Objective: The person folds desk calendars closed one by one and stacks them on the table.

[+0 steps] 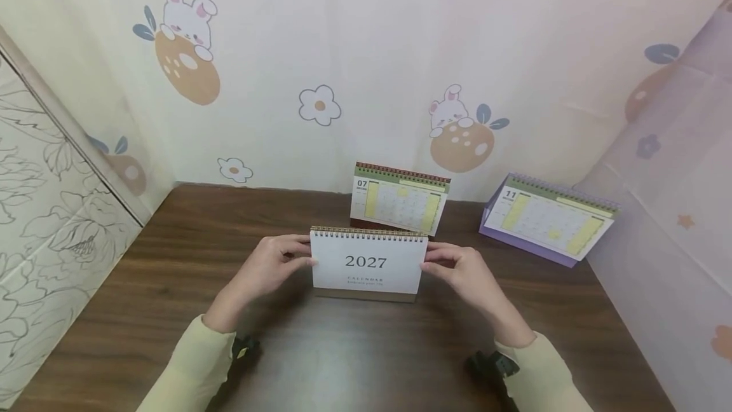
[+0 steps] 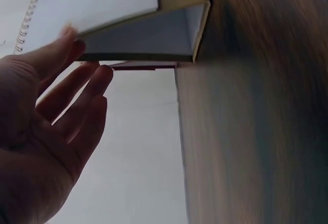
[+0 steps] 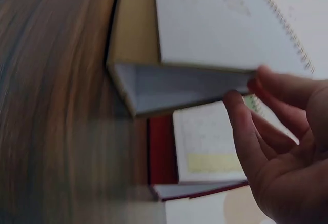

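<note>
A white desk calendar [image 1: 366, 262] marked 2027 stands on a tan folded base in the middle of the table. My left hand [image 1: 274, 264] grips its left side edge, thumb on the front and fingers behind. At the opposite edge my right hand [image 1: 460, 269] pinches it the same way. In the right wrist view the calendar's hollow triangular base [image 3: 136, 29] shows its open end, with the right hand [image 3: 282, 131] at the upper part. The left wrist view shows the left hand [image 2: 56, 116] with thumb on the cover [image 2: 107, 3].
Behind stands a red-based calendar [image 1: 400, 199] showing 07, partly covered by the front one. A purple-based calendar [image 1: 549, 218] showing 11 stands at the back right. A printed curtain [image 1: 366, 49] hangs behind the brown wooden table [image 1: 343, 348].
</note>
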A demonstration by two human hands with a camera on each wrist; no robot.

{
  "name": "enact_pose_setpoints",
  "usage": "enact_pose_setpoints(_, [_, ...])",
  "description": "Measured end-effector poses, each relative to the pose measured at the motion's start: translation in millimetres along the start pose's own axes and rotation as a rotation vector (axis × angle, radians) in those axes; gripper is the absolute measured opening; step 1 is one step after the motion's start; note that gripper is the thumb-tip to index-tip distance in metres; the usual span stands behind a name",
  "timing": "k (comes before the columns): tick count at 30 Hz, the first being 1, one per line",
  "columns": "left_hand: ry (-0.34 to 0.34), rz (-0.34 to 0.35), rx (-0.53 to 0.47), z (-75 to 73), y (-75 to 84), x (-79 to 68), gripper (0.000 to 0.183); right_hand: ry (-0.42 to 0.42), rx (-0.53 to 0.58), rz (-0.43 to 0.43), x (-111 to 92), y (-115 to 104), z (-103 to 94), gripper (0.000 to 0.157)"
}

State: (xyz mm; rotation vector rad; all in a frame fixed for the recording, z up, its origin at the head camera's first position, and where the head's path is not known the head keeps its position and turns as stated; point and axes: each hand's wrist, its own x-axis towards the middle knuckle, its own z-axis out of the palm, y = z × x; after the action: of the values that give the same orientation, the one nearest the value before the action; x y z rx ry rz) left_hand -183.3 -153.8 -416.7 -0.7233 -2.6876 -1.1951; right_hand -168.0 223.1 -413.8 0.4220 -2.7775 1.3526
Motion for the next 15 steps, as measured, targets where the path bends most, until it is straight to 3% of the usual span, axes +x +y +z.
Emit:
enact_pose_setpoints(9, [-0.149, 0.037, 0.064, -0.1, -15.1, 1.3, 0.007, -0.165, -0.004, -0.073, 5, 26, 2.9, 0.015])
enact_pose_setpoints(15, [-0.132, 0.092, 0.097, 4.2, -19.7, 1.1, 0.006, -0.165, -0.009, -0.115, 7, 31, 7.1, 0.007])
